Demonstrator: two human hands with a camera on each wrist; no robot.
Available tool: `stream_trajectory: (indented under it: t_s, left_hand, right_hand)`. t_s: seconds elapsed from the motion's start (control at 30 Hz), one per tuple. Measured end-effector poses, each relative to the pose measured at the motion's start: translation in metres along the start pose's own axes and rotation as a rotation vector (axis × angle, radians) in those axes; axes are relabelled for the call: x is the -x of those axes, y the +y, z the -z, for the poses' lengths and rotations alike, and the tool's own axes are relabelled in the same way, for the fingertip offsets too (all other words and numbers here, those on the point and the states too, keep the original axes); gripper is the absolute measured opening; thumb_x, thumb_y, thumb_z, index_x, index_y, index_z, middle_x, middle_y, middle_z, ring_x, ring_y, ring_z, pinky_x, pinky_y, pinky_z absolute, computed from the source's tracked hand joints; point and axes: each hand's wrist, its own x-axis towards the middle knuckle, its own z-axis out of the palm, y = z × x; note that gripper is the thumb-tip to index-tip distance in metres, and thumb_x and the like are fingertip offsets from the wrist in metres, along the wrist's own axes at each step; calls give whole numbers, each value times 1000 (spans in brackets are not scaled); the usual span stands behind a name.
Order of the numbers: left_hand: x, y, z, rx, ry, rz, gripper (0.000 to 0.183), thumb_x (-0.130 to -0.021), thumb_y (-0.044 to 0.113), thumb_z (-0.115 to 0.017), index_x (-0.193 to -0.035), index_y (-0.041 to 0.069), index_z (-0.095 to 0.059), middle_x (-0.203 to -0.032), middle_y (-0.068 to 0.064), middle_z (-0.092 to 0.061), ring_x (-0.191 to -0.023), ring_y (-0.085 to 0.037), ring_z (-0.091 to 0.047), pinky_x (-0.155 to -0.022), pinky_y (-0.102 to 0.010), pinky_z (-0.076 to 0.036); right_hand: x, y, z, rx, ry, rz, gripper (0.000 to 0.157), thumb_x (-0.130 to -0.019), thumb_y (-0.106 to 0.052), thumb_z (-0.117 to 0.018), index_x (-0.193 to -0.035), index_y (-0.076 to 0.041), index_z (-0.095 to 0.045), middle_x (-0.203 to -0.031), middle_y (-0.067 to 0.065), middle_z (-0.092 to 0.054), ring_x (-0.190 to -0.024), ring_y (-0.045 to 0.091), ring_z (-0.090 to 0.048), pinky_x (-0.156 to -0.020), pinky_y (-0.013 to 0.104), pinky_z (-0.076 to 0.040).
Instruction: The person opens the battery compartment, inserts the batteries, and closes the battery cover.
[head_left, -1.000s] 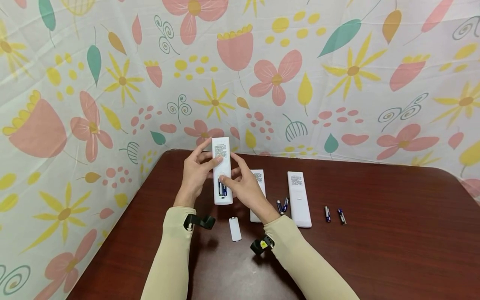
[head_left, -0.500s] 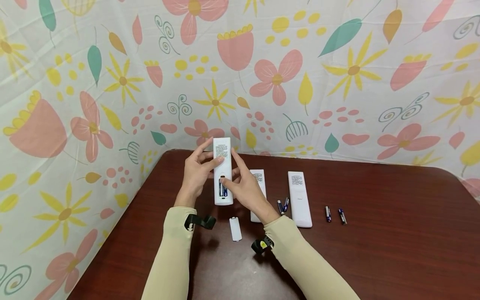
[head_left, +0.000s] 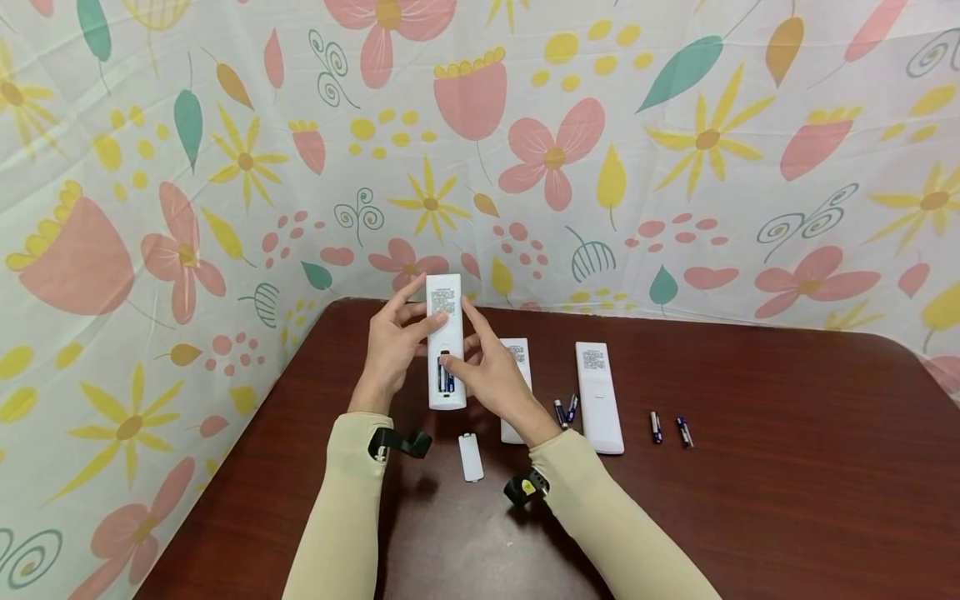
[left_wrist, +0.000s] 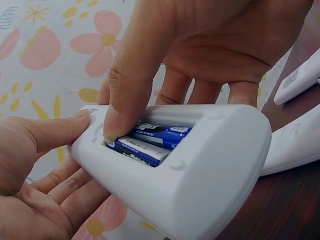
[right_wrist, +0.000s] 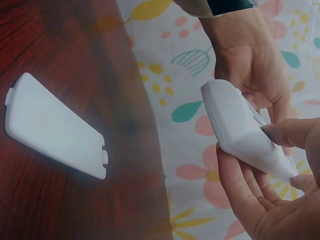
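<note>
A white remote control [head_left: 446,333] is held upright above the table, its back turned to the head camera. Two blue-and-silver batteries [left_wrist: 145,142] lie side by side in its uncovered compartment. My left hand [head_left: 390,346] grips the upper part from the left, thumb across the back and fingers behind. From the right, my right hand [head_left: 491,371] holds the lower part. Its thumb [left_wrist: 129,95] presses on the battery ends in the left wrist view, and its fingers support the other side. On the table below lies the white battery cover [head_left: 471,457], apart from both hands.
Two more white remotes lie on the dark wooden table [head_left: 787,500]: one [head_left: 517,358] partly behind my right hand, another [head_left: 599,400] further right. Loose batteries [head_left: 566,410] lie between them. Another battery pair [head_left: 670,430] rests further right. A flowered cloth [head_left: 300,167] hangs behind.
The right thumb has shifted down very slightly over the batteries. The remote has moved a touch to the right; otherwise hands and table items stay as they were.
</note>
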Motion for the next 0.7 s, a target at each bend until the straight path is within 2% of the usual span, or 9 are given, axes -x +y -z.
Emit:
stream_trajectory:
  t_s: [0.2, 0.43, 0.63, 0.7]
  left_hand:
    - [0, 0, 1, -5, 0, 2, 64, -99, 7, -78, -154, 33, -59, -125, -16, -71, -91, -27, -74, -73, -47, -65]
    - [-1, -1, 1, -10, 6, 3, 64, -99, 7, -78, -154, 33, -58, -126, -16, -70, -91, -27, -74, -72, -46, -65]
    - [-2, -2, 1, -14, 11, 4, 64, -99, 8, -78, -154, 34, -59, -125, -15, -71, -90, -27, -74, -72, -45, -64]
    - [-2, -2, 2, -15, 12, 4, 64, -99, 8, -78, -154, 35, -59, -125, -14, -71, -90, -27, -74, -72, -45, -65]
  right_hand:
    - [0, -1, 2, -17, -29, 10, 92, -101, -11, -76, -172, -31, -21, -107, 12, -62, -82, 25, -66, -69, 54, -64]
    - [-1, -3, 5, -20, -54, 17, 97, -98, -8, -78, -172, -30, -20, -108, 12, -62, -84, 27, -67, -72, 57, -63]
    - [-1, -2, 6, -5, -71, 22, 97, -98, -8, -78, -173, -29, -19, -111, 13, -62, -88, 34, -68, -71, 52, -64]
    - [0, -2, 7, 1, -81, 25, 98, -98, -8, -78, -172, -29, -19, -112, 13, -62, -87, 32, -68, -70, 49, -65]
